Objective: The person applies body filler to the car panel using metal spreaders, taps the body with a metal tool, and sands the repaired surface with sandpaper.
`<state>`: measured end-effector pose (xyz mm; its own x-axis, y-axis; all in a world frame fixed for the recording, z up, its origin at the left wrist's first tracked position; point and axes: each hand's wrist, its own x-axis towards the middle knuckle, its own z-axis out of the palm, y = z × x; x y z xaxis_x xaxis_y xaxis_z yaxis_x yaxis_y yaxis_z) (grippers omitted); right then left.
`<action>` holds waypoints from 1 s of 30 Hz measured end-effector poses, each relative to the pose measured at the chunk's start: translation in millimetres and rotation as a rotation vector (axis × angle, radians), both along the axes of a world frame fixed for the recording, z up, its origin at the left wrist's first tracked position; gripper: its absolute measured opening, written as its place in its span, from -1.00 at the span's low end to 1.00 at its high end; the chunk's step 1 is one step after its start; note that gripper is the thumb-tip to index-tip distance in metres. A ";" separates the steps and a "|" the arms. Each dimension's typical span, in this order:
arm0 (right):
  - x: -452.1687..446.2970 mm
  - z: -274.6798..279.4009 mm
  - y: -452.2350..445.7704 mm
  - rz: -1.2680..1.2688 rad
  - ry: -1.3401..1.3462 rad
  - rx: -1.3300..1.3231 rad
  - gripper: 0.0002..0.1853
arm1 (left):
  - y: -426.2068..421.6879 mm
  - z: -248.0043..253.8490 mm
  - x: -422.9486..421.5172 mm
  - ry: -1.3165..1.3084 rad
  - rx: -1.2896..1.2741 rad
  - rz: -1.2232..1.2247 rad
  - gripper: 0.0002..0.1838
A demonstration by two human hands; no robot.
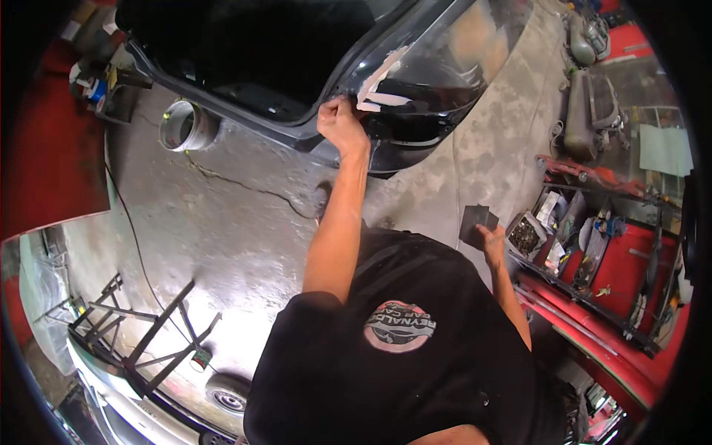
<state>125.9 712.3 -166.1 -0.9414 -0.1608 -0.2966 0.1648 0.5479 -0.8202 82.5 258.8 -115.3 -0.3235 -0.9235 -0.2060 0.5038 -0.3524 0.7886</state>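
Observation:
My left hand (343, 127) is up at the edge of a dark car's rear opening, its fingers pinched together; whatever may be between them is too small to make out. Beside those fingers, pale pink filler (382, 78) lies in streaks on the glossy dark body panel (437, 78). Lower and to the right, my right hand (492, 239) grips a dark, flat, square-edged piece (475, 222), with the thumb on its face. This hand is away from the car, over the concrete floor.
A round metal container (178, 126) stands on the floor left of the car. A cable (133, 222) runs along the left. Black metal stands (152, 334) and a wheel (228, 397) are lower left. Red panels and a rack (586, 245) of parts line the right.

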 end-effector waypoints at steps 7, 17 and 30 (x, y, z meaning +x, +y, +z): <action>-21.0 26.7 -40.3 0.159 0.066 0.127 -0.76 | 0.4 -6.0 2.7 -0.051 -0.117 -0.030 -0.89; -17.4 21.4 -50.9 0.225 0.102 0.094 -0.78 | -1.8 -7.2 27.7 -0.085 -0.143 -0.157 -0.86; 14.2 -7.1 5.9 0.048 0.009 0.049 -0.73 | -16.6 -4.3 10.7 -0.188 -0.154 -0.188 -0.85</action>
